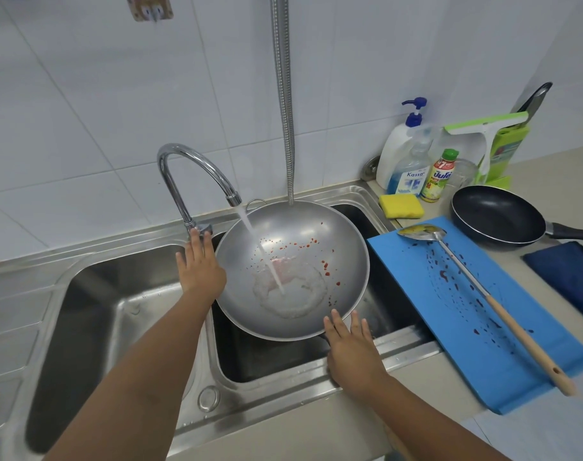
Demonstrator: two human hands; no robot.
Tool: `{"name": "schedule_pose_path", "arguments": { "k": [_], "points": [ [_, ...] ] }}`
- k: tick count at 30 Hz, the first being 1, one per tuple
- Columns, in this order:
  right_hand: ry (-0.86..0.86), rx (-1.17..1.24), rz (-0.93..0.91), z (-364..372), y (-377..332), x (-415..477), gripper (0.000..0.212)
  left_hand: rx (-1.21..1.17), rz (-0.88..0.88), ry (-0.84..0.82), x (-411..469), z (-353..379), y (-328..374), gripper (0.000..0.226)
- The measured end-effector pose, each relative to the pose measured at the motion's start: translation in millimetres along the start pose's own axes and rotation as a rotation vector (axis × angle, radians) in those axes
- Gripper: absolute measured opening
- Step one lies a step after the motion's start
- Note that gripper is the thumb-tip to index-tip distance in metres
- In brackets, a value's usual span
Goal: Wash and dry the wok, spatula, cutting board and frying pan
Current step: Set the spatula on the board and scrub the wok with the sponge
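Wok (303,241) sits tilted in the R basin of the double sink (266,361), far rim up toward the wall, under the faucet (190,161). Water stream (260,251) hits the bowl and pools at the bottom. Red sauce specks are on the inner wall, mostly right of the stream.

L hand (202,264): fingers straight, tips at the faucet lever (205,227), palm just beside the wok's left rim. No grip on anything. R hand (351,351): fingers spread flat at the near rim; looks like steadying, not holding. Can't tell if a handle is under it.

Step, IMO: initial rinse of the wok, item 1 of 4, nothing scrubbed or dried yet. Spatula (466,266) lies diagonally on the blue cutting board (483,354), which has dark splatter. Frying pan (496,214) is on the counter behind the board.

Next probably needs:
- flow set via the lever w/ L hand
- R hand to yellow sponge (401,206) + Kassa soap bottle (409,171), both near the sink's back R corner
- wok braced while scrubbing; it's round-bottomed and likely to rock

Dark blue cloth (569,274) at far R looks like the drying rag.
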State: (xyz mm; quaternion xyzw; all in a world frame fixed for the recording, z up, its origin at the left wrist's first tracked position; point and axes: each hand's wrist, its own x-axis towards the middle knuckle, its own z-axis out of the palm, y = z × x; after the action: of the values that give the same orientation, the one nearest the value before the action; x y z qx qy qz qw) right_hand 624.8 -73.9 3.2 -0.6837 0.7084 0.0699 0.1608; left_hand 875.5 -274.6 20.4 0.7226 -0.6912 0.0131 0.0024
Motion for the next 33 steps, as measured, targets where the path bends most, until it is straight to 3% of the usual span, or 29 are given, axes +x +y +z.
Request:
{"name": "schedule_pose_path", "arguments": {
  "k": [33],
  "points": [
    [-0.018,0.171,-0.036,2.4,8.2,3.1,0.063,-0.082,-0.012,-0.045,-9.4,9.7,-0.1,0.082]
  ]
}}
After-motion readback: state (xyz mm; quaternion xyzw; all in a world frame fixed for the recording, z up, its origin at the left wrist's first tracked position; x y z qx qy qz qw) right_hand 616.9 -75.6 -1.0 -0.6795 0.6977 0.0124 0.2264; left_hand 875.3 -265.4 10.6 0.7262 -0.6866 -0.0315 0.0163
